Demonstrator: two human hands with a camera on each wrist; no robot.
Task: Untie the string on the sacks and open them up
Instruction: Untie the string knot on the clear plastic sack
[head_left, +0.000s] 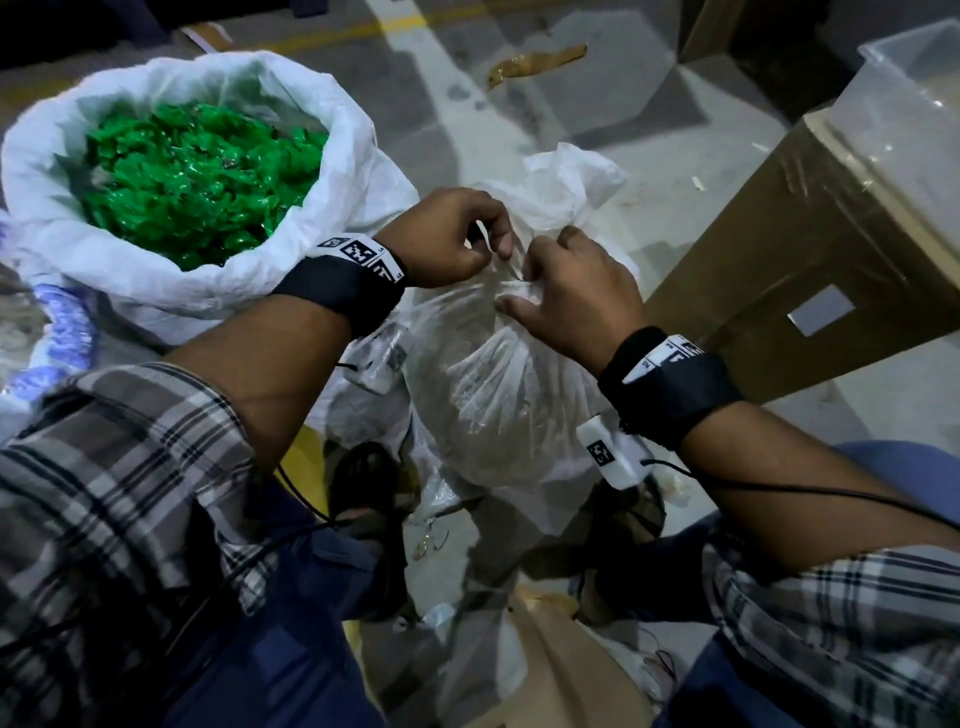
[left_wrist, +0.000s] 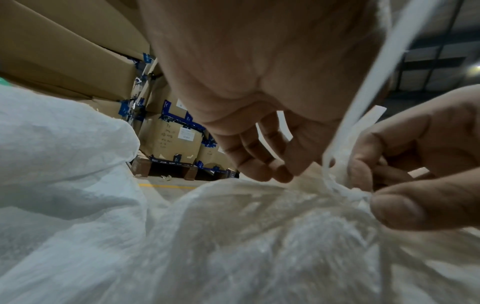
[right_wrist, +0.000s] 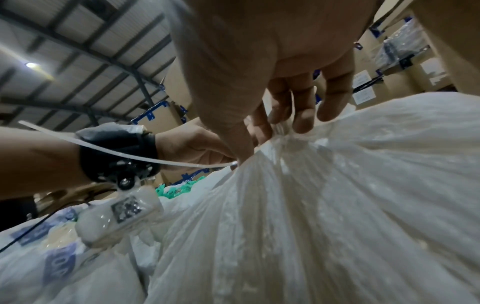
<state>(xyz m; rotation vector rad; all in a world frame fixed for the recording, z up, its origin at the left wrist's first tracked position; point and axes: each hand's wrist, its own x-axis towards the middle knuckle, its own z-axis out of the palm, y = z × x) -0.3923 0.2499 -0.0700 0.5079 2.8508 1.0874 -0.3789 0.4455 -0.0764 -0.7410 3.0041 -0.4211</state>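
Both hands pinched the string (left_wrist: 335, 179) at the sack (head_left: 498, 384) neck: left hand (head_left: 447, 236), right hand (head_left: 576, 296). Risk: pulling the wrong strand could tighten the knot.

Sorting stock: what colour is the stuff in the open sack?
Bright green, glossy; the head view shows it best.

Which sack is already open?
The big white sack on the left: its top is rolled wide open, showing green pieces. The clear sack under both hands is tied shut with string.
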